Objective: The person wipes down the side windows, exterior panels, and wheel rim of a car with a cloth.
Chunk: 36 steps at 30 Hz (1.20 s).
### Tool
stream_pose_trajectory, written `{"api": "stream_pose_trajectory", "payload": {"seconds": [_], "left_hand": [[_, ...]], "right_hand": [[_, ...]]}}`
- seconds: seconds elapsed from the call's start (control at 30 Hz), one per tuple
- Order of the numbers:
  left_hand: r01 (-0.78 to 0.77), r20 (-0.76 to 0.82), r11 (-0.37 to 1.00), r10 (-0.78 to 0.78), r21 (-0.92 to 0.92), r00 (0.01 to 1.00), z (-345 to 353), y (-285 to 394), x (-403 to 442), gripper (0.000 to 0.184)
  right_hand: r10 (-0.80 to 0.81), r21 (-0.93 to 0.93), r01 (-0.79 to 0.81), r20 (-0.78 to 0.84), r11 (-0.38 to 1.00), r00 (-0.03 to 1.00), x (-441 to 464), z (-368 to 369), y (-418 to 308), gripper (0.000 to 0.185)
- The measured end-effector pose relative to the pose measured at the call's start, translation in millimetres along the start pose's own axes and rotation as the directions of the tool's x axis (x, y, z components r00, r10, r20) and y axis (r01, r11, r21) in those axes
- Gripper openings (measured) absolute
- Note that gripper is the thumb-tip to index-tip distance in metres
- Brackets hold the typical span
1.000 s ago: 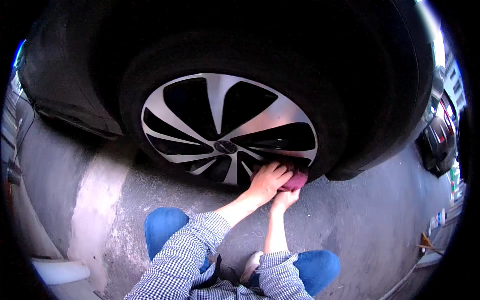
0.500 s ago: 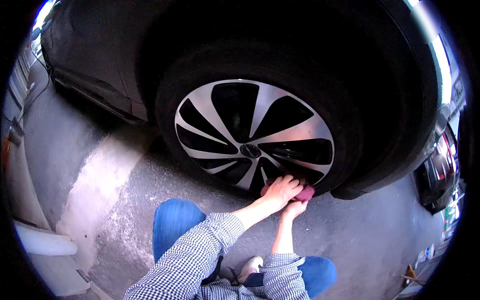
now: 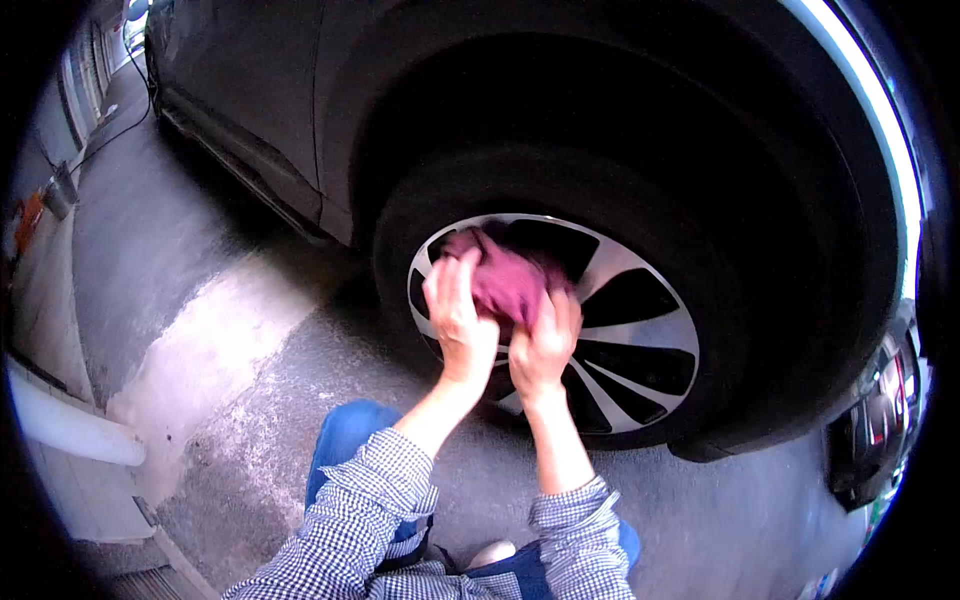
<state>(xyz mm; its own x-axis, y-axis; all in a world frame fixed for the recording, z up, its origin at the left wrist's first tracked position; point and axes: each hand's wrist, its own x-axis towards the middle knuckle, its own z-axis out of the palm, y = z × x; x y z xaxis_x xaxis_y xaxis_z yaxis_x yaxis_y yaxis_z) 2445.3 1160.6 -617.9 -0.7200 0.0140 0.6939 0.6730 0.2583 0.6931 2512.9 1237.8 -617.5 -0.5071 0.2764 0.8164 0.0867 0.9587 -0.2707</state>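
Note:
A reddish-purple cloth [image 3: 508, 285] is bunched up in front of the upper left of the silver-and-black wheel rim [image 3: 605, 262]. My left hand [image 3: 462, 318] has its fingers on the cloth's left side. On the lower right side, my right hand [image 3: 545, 338] grips it, fingers curled. Both hands and the cloth are slightly blurred. Behind them, the cloth covers part of the spokes and the hub. A black tyre [image 3: 400, 215] surrounds the rim.
The dark car body [image 3: 255, 110] and wheel arch rise above the tyre. A white pipe [image 3: 75, 425] lies at the left, with a cable [image 3: 125, 130] farther back. Another car [image 3: 880, 420] stands at the far right. My blue-jeaned knee [image 3: 345, 435] is below.
Both hands have moved with the cloth from the rim's lower right edge to its upper left. My arms, close together before, now reach up side by side. The view has shifted.

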Motion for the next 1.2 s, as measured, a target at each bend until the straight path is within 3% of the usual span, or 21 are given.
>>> {"api": "stream_pose_trajectory", "payload": {"seconds": [0.03,0.1,0.23,0.27,0.4,0.43,0.5,0.53,0.57,0.63,0.7,0.73,0.77,0.8,0.83,0.87,0.9,0.97,1.03,1.07,1.2], "left_hand": [[-0.014,-0.058,0.999,0.017,0.049,0.998,4.8,-13.8,8.7,0.054],[0.111,-0.081,0.994,-0.110,0.010,0.991,17.1,-43.9,18.0,0.052],[0.372,-0.169,0.905,-0.408,-0.209,0.897,36.8,-96.2,-11.3,0.045],[0.384,-0.168,0.904,-0.414,-0.187,0.895,39.8,-105.7,-16.0,0.038],[0.527,-0.079,0.589,-0.709,-0.613,0.701,52.4,-127.7,-35.5,0.033],[0.572,-0.063,0.550,-0.752,-0.608,0.656,67.8,-147.8,-59.9,0.032],[0.643,-0.044,0.471,-0.825,-0.603,0.563,88.1,-175.0,-96.3,0.032],[0.787,0.051,0.599,-0.790,-0.145,0.611,69.6,-148.0,-64.7,0.032],[0.676,0.146,0.656,-0.745,0.336,0.650,49.6,-118.9,-31.0,0.032],[0.811,0.154,0.581,-0.810,0.074,0.566,70.2,-159.9,-70.3,0.031],[0.887,0.207,0.427,-0.865,-0.177,0.458,81.6,-182.3,-108.7,0.030],[0.601,0.129,0.335,-0.791,-0.725,0.598,87.6,-162.6,-105.8,0.029],[0.485,0.125,0.223,-0.800,-0.846,0.587,61.8,-111.0,-71.5,0.033],[0.519,-0.072,0.578,-0.709,-0.629,0.702,53.9,-84.4,-50.6,0.038],[0.475,-0.205,0.829,-0.540,-0.295,0.816,50.2,-67.0,-37.1,0.044],[0.380,-0.205,0.910,-0.409,-0.166,0.889,45.0,-52.0,-26.2,0.051],[0.272,-0.182,0.962,-0.273,-0.033,0.945,41.8,-42.3,-20.1,0.059],[0.260,-0.159,0.959,-0.275,-0.111,0.948,48.3,-34.9,-13.9,0.060],[0.461,-0.120,0.796,-0.541,-0.392,0.832,65.3,-50.0,-29.2,0.058],[0.483,-0.109,0.739,-0.592,-0.470,0.798,71.7,-59.6,-41.6,0.057],[0.419,-0.226,0.898,-0.439,-0.133,0.869,75.8,-76.4,-70.4,0.048]], "right_hand": [[-0.100,-0.149,0.104,0.029,0.983,0.995,22.9,5.7,-10.3,0.044],[-0.278,-0.252,0.316,0.174,0.915,0.945,43.8,37.1,-6.2,0.039],[-0.495,-0.207,0.610,0.417,0.765,0.762,29.2,92.7,-9.2,0.038],[-0.495,-0.205,0.606,0.410,0.769,0.766,25.3,100.5,-7.1,0.037],[-0.528,-0.132,0.669,0.510,0.732,0.679,26.4,108.9,-11.0,0.033],[-0.521,-0.003,0.604,0.505,0.797,0.688,23.4,115.1,-13.1,0.034],[-0.484,-0.016,0.657,0.662,0.754,0.572,14.0,128.7,-26.3,0.037],[-0.427,-0.102,0.763,0.778,0.638,0.461,5.7,132.2,-34.8,0.036],[-0.345,-0.098,0.770,0.854,0.631,0.391,3.1,128.2,-44.3,0.032],[-0.349,-0.100,0.727,0.827,0.680,0.440,-2.6,136.3,-34.1,0.028],[-0.425,-0.109,0.644,0.666,0.757,0.613,3.9,117.5,-27.5,0.026],[-0.414,-0.121,0.606,0.626,0.786,0.661,10.8,105.9,-28.1,0.025],[-0.381,-0.048,0.465,0.503,0.884,0.776,17.4,91.8,-23.9,0.026],[-0.396,-0.082,0.462,0.398,0.883,0.827,28.3,75.1,-15.6,0.033],[-0.376,-0.123,0.455,0.399,0.882,0.836,37.3,54.9,-10.9,0.028],[-0.407,-0.120,0.468,0.338,0.876,0.848,43.3,38.8,-6.1,0.024],[-0.401,-0.146,0.454,0.289,0.879,0.869,47.5,29.5,-3.5,0.030],[-0.388,-0.194,0.467,0.337,0.863,0.858,54.3,21.9,-5.9,0.040],[-0.371,-0.191,0.503,0.469,0.843,0.801,42.6,38.7,-0.4,0.046],[-0.406,-0.158,0.541,0.499,0.826,0.765,30.5,47.2,5.7,0.045],[-0.400,-0.179,0.555,0.521,0.812,0.754,-3.3,60.0,25.2,0.042]]}}
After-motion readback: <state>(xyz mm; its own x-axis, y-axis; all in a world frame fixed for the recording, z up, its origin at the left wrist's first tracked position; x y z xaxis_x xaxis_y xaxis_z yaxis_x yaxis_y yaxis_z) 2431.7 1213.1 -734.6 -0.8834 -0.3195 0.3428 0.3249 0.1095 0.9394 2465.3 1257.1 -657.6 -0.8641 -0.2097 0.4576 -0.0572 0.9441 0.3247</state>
